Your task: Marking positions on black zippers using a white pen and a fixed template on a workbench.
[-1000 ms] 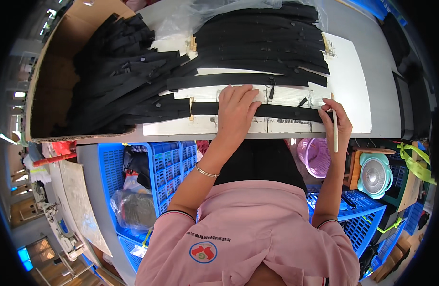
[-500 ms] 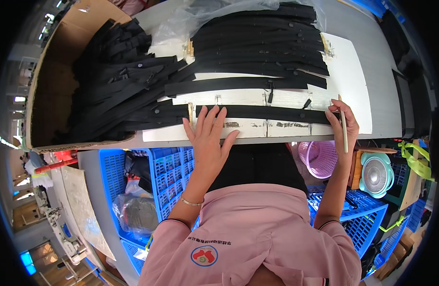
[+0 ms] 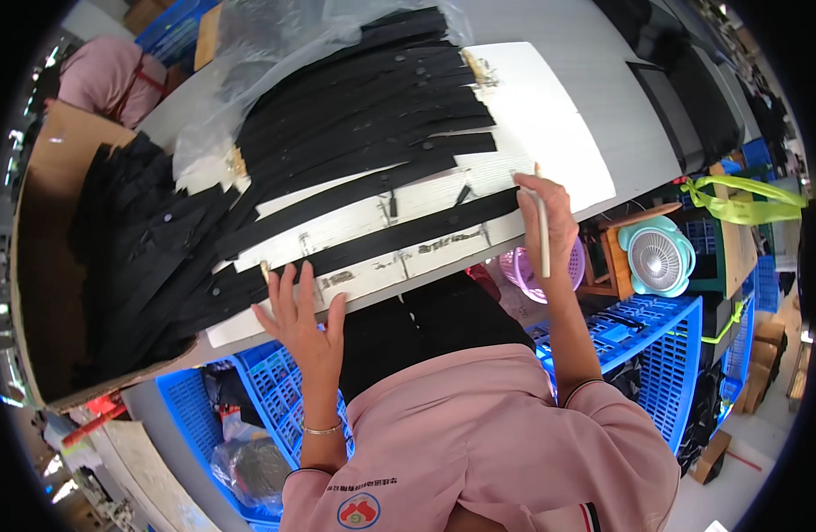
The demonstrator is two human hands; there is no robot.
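A long black zipper [image 3: 399, 230] lies straight across a white board [image 3: 550, 115] with dark marks on it. My left hand [image 3: 303, 324] is open, fingers spread, its fingertips resting on the zipper's left end. At the other end, my right hand [image 3: 550, 222] touches the zipper with thumb and fingertips. A pale pencil [image 3: 543, 235] is held in that hand, pointing up between the fingers. Just beyond lies another zipper [image 3: 337, 208]. Two small black pull tabs [image 3: 393, 204] show against the board.
Many black zippers [image 3: 355, 106] lie in rows at the board's far side, beside clear plastic [image 3: 204, 133]. A cardboard box [image 3: 35, 222] at left holds a heap of them. Below the table stand blue crates [image 3: 674, 355], a purple basket [image 3: 519, 270] and a teal fan [image 3: 658, 255]. Another person [image 3: 106, 75] is at far left.
The view has swung, so the table and board now appear tilted and further left. Both hands keep their places at the zipper's ends, the pencil still in my right hand.
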